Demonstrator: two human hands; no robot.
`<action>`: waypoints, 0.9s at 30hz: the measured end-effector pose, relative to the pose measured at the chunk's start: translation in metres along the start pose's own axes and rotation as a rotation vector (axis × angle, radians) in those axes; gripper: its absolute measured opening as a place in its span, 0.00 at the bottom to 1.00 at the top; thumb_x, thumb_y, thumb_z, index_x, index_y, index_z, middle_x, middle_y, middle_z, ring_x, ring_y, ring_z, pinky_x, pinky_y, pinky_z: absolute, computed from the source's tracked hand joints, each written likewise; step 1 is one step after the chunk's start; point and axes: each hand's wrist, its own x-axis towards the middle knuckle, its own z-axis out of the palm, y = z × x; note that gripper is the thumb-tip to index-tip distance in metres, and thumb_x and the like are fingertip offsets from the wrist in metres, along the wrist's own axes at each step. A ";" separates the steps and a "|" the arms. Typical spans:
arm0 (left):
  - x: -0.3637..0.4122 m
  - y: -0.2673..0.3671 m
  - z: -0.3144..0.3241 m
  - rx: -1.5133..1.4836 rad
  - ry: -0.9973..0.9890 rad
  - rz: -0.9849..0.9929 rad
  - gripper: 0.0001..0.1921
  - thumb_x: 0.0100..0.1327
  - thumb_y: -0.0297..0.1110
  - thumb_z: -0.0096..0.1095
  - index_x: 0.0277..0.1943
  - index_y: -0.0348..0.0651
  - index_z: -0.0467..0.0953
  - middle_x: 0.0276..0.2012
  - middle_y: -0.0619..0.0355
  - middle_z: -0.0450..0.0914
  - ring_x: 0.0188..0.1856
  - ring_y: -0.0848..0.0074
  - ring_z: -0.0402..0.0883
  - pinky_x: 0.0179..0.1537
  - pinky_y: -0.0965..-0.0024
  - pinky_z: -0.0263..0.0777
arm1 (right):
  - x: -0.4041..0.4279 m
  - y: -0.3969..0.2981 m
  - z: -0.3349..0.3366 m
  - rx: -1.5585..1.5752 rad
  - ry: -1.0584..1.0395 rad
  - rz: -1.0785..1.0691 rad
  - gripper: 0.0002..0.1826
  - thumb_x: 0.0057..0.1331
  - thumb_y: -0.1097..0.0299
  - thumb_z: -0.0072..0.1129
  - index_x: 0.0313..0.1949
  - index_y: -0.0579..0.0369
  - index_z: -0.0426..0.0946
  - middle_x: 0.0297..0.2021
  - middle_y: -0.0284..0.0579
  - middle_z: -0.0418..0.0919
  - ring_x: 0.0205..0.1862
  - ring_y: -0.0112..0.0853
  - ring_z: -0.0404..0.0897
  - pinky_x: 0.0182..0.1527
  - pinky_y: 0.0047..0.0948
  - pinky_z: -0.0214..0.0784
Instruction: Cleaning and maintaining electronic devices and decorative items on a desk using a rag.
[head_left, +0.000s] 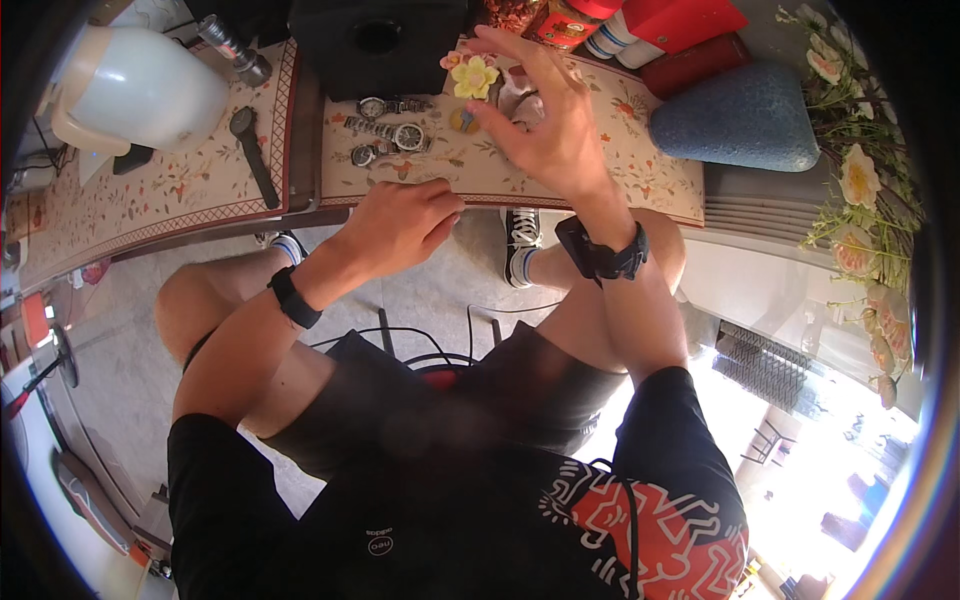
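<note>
My right hand is over the table with thumb and fingers spread apart. Between its thumb and fingertips is a yellow flower ornament with pink blooms beside it; contact cannot be told. A whitish object under the palm is partly hidden. My left hand hovers at the table's front edge, fingers curled in, nothing visible in it. Beyond it lie three metal-bracelet wristwatches: one at the back, one in the middle, one in front. A small yellow-and-blue round piece lies near my right thumb.
A black box stands behind the watches. On the left are a black-strapped watch, a flashlight and a white kettle-like vessel. Red-lidded jars, a blue textured object and artificial flowers stand right.
</note>
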 end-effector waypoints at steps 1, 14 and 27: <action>-0.001 -0.001 0.000 0.002 0.000 -0.002 0.06 0.62 0.27 0.67 0.42 0.43 0.82 0.37 0.59 0.82 0.38 0.62 0.84 0.38 0.60 0.78 | 0.001 -0.003 0.000 -0.020 -0.004 0.017 0.27 0.59 0.75 0.70 0.60 0.53 0.79 0.54 0.47 0.84 0.54 0.45 0.83 0.57 0.39 0.76; 0.014 -0.010 -0.013 -0.150 0.325 -0.214 0.13 0.65 0.28 0.69 0.51 0.39 0.78 0.43 0.53 0.81 0.37 0.66 0.85 0.38 0.66 0.78 | 0.002 0.023 0.005 -0.065 0.017 0.058 0.17 0.59 0.74 0.72 0.49 0.55 0.82 0.41 0.47 0.85 0.44 0.45 0.85 0.46 0.39 0.77; 0.057 -0.008 -0.020 -0.388 0.585 -0.079 0.37 0.64 0.32 0.76 0.72 0.40 0.63 0.58 0.47 0.73 0.44 0.69 0.83 0.38 0.71 0.80 | -0.006 0.014 0.012 -0.084 0.019 0.248 0.17 0.64 0.73 0.68 0.52 0.54 0.78 0.39 0.49 0.86 0.38 0.45 0.87 0.41 0.38 0.79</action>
